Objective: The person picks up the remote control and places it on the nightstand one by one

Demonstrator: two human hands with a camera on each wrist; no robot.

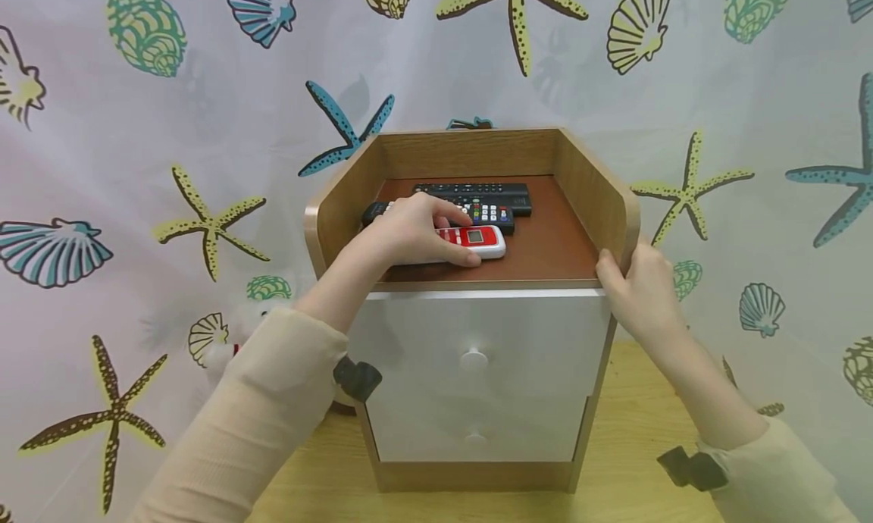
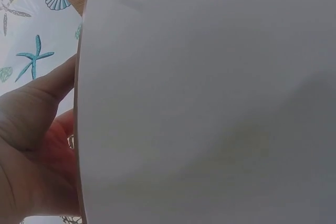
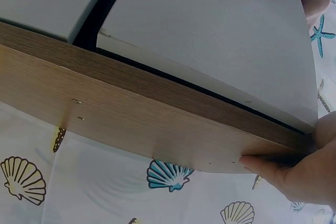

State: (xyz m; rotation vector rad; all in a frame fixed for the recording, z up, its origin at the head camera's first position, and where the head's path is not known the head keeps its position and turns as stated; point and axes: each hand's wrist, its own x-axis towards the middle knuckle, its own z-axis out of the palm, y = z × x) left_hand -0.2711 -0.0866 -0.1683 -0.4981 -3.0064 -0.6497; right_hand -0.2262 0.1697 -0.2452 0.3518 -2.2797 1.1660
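Note:
My left hand lies over a red and white remote control with a small display, the thumb along its front edge and the fingers across the far side. The remote rests near the front of the brown top of a small cabinet. Behind it lie black remote controls, partly covered by the hand. With my right hand I grip the front edge of the cabinet's raised right side panel. In the right wrist view, the right hand holds that wooden side at its corner.
White drawer fronts with round knobs face me below the top. Raised wooden walls edge the top at the left, back and right. A curtain with shells and starfish hangs behind. A white plush toy is partly hidden by the left sleeve.

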